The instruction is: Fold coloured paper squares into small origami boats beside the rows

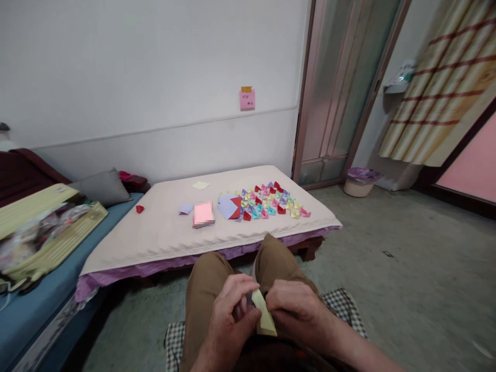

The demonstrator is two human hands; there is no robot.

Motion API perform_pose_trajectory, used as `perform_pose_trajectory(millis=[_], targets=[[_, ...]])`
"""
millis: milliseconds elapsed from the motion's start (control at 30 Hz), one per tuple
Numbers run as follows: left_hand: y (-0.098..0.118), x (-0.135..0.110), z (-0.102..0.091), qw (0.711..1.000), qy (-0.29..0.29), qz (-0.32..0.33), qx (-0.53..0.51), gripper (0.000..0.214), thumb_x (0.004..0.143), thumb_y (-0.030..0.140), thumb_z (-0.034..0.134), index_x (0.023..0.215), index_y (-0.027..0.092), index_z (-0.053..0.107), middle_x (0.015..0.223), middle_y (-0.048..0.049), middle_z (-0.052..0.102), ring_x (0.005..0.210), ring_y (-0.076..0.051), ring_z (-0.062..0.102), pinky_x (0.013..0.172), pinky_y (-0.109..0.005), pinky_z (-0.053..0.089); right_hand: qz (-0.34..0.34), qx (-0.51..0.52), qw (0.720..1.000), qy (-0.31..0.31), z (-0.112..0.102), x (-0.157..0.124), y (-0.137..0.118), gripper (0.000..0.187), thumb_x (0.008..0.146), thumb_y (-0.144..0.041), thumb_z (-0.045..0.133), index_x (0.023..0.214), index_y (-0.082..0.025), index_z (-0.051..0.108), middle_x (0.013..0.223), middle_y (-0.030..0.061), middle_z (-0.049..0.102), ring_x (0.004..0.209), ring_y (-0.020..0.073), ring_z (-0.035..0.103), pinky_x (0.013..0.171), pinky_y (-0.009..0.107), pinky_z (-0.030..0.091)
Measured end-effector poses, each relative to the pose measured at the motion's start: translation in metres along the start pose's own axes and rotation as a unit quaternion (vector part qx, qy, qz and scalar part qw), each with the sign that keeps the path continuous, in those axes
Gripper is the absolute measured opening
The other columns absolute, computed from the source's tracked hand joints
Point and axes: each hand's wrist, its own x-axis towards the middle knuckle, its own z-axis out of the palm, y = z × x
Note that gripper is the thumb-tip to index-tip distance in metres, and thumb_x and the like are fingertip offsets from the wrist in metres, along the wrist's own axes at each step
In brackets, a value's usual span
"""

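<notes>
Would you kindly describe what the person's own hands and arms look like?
The left hand and the right hand are bare: no gloves, and no ring or watch shows. Both forearms are bare as well, with no sleeve in view. Brown trousers cover the legs beneath them.

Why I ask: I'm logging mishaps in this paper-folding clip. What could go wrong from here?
1. The left hand and right hand pinch the yellow paper in mid-air above the lap, with no surface under it. A fold might go crooked, or the paper could slip to the floor.
2. The folded paper pieces lie near the low bed's right edge. A knock to its cover could tip the outermost ones off.
</notes>
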Motion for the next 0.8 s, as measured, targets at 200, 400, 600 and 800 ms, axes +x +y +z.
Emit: perform_pose_trajectory(millis=[200,400,600,800], targets=[[0.0075,-0.0027,0.0022,0.994,-0.071,0.072,0.045,0.027,0.073,0.004,0.055,0.090,0.020,0.069,0.106,-0.0097,0.061,0.064,-0.012,0.054,0.061,-0.024,0.042,-0.010,-0.008,1.000,0.005,0.0007,-0.0004,0.0019,0.023,0.084,-0.007,0.044,0.067,-0.018,0.053,0.059,-0.0014,0.053,0.057,0.0104,0.046,0.055,0.021,0.033],[0.0098,-0.0040,0.0032,0.992,-0.080,0.054,0.086,0.020,0.069,0.000,0.055,0.077,0.017,0.060,0.109,-0.0095,0.058,0.073,-0.014,0.057,0.061,-0.022,0.041,-0.014,0.014,1.000,0.007,0.0042,-0.0018,0.0049,0.020,0.083,-0.006,0.046,0.069,-0.017,0.056,0.062,0.0001,0.057,0.058,0.0103,0.048,0.056,0.021,0.034],[0.0110,-0.0022,-0.0013,0.989,-0.087,0.085,0.089,0.018,0.066,-0.003,0.058,0.068,0.016,0.057,0.091,-0.0064,0.058,0.068,-0.012,0.053,0.060,-0.022,0.039,0.011,0.027,0.999,-0.013,0.0017,-0.0013,0.0037,0.020,0.083,-0.007,0.047,0.069,-0.017,0.058,0.062,-0.0001,0.059,0.059,0.0095,0.050,0.056,0.020,0.034],[0.0039,-0.0004,0.0007,0.986,-0.109,0.100,0.074,0.020,0.066,-0.004,0.058,0.069,0.016,0.058,0.072,-0.0026,0.058,0.069,-0.014,0.054,0.061,-0.023,0.039,0.028,0.044,0.998,-0.038,-0.0005,-0.0003,0.0058,0.020,0.085,-0.010,0.049,0.070,-0.016,0.060,0.062,0.0004,0.060,0.059,0.0093,0.052,0.055,0.019,0.034]])
